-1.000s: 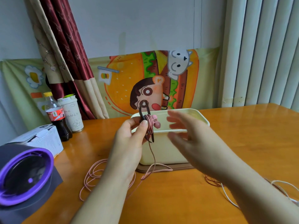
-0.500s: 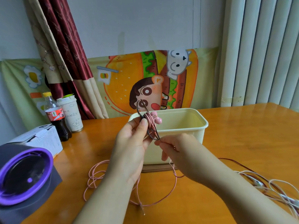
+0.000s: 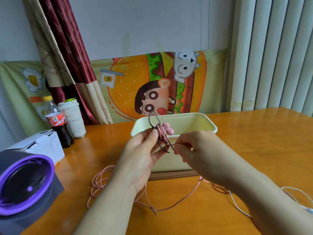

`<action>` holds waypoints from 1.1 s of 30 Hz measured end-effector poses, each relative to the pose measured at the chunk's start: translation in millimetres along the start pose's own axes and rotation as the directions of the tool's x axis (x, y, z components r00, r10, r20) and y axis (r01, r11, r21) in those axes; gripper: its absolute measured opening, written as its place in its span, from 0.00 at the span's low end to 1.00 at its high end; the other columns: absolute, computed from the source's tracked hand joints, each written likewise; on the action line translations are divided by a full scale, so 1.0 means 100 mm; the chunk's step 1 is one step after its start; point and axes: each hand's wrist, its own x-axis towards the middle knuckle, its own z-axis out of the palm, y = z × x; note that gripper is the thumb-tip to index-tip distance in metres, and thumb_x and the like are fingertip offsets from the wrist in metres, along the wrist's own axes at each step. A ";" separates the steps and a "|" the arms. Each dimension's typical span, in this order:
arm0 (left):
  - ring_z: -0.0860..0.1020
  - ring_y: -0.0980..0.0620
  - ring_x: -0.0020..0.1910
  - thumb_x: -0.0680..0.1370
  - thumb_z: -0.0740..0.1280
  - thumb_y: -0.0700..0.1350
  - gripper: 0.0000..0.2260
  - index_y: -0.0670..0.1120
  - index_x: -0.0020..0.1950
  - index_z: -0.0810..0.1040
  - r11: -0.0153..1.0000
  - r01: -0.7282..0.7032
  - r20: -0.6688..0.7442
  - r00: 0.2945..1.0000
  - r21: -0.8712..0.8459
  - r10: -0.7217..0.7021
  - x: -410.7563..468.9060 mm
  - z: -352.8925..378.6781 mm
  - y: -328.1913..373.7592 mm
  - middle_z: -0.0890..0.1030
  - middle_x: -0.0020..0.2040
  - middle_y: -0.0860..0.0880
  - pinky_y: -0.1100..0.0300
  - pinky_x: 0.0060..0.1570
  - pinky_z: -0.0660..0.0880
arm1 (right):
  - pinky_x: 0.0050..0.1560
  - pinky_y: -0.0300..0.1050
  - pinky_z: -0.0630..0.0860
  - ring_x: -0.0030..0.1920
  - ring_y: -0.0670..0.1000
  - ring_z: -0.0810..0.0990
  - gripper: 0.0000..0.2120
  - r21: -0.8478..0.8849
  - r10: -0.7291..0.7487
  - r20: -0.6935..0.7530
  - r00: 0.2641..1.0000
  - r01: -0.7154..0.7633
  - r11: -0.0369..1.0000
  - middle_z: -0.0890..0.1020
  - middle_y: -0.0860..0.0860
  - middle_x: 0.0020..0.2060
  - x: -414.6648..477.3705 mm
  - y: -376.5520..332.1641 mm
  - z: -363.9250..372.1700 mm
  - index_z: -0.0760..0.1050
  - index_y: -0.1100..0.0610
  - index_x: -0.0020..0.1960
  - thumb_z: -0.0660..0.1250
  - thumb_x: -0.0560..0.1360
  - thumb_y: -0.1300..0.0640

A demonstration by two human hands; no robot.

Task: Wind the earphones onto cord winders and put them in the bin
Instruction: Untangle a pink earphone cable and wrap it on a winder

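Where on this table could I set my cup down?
Bare table right of the cream bin, toward the blinds, and between the bin and the white box. Crowded: pink cord loops before the bin, white cord front right, purple device far left.
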 end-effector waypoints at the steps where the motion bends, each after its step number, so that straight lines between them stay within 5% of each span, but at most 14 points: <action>1: 0.82 0.56 0.48 0.83 0.57 0.41 0.13 0.43 0.59 0.80 1.000 0.018 0.007 1.000 -0.025 -0.018 0.01 0.00 0.00 0.85 0.50 0.49 0.60 0.48 0.77 | 0.41 0.53 0.78 0.37 0.52 0.79 0.13 0.003 0.002 -0.005 1.000 -0.002 1.000 0.82 0.52 0.36 0.00 0.01 0.00 0.80 0.58 0.44 0.59 0.79 0.55; 7: 0.82 0.58 0.47 0.83 0.57 0.41 0.13 0.43 0.58 0.81 1.000 0.011 0.018 1.000 0.005 -0.011 0.02 -0.01 -0.02 0.85 0.50 0.49 0.63 0.43 0.77 | 0.38 0.54 0.79 0.35 0.52 0.79 0.12 -0.032 0.005 -0.077 0.997 -0.008 0.999 0.82 0.52 0.34 0.01 0.08 -0.05 0.82 0.57 0.42 0.61 0.77 0.57; 15: 0.82 0.59 0.50 0.82 0.61 0.44 0.08 0.51 0.57 0.78 0.940 -0.015 0.015 1.000 0.340 0.011 -0.02 0.03 -0.09 0.85 0.52 0.54 0.58 0.53 0.79 | 0.33 0.45 0.74 0.33 0.49 0.77 0.14 -0.013 -0.153 -0.118 0.981 0.153 0.988 0.80 0.50 0.31 -0.02 0.02 -0.12 0.81 0.56 0.40 0.63 0.77 0.49; 20: 0.81 0.61 0.54 0.82 0.61 0.47 0.07 0.52 0.58 0.76 0.765 -0.058 0.149 0.988 0.642 -0.050 -0.05 0.00 -0.10 0.85 0.47 0.58 0.52 0.63 0.74 | 0.24 0.32 0.64 0.22 0.43 0.68 0.13 0.336 -0.050 -0.028 0.998 0.057 0.940 0.74 0.46 0.21 -0.01 0.12 -0.35 0.79 0.57 0.38 0.66 0.75 0.50; 26: 0.82 0.56 0.55 0.82 0.61 0.41 0.07 0.46 0.59 0.75 0.824 -0.034 0.300 0.939 0.566 -0.168 -0.10 0.05 -0.05 0.86 0.50 0.52 0.53 0.63 0.73 | 0.26 0.31 0.63 0.25 0.41 0.66 0.13 0.309 0.021 -0.164 0.986 0.031 0.951 0.71 0.43 0.22 0.09 0.40 -0.35 0.79 0.55 0.39 0.66 0.74 0.47; 33: 0.82 0.54 0.55 0.80 0.63 0.43 0.09 0.51 0.60 0.76 0.839 -0.026 0.232 0.965 0.543 -0.120 -0.05 -0.06 -0.04 0.85 0.52 0.55 0.49 0.63 0.75 | 0.27 0.32 0.63 0.26 0.41 0.66 0.13 0.495 0.069 -0.205 0.976 0.043 0.868 0.70 0.42 0.23 0.15 0.48 -0.25 0.79 0.54 0.41 0.65 0.73 0.45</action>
